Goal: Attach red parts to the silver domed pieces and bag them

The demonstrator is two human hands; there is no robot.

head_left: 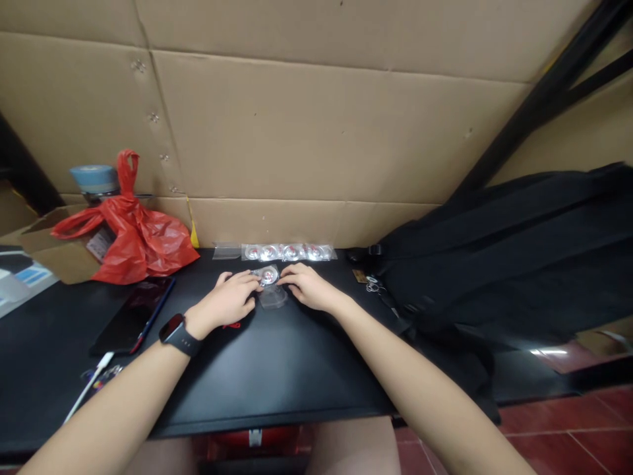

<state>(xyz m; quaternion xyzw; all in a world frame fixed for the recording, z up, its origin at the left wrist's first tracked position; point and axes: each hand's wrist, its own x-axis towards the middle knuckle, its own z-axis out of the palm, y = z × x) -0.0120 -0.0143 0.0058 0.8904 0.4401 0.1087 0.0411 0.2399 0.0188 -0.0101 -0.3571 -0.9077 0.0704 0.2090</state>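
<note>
A round silvery item [270, 276] in clear wrapping lies on the black table between my hands. My left hand [231, 298], with a black watch on its wrist, rests on the table with fingertips at the item's left edge. At its right edge are the fingertips of my right hand [309, 287], fingers bent and a little apart. Clear plastic [273, 298] lies just in front of the item. Behind, several similar round items [293, 252] in clear packets form a row, with a flat clear sleeve [227, 251] to their left. Something small and red [231, 325] shows beneath my left hand.
A red plastic bag [143, 237], a cardboard box [64, 254] and a phone [133, 315] are at the left, near a white cable [89, 386]. At the right sits a black bag [514, 257] with keys [374, 286] beside it. Cardboard [297, 132] stands behind the table.
</note>
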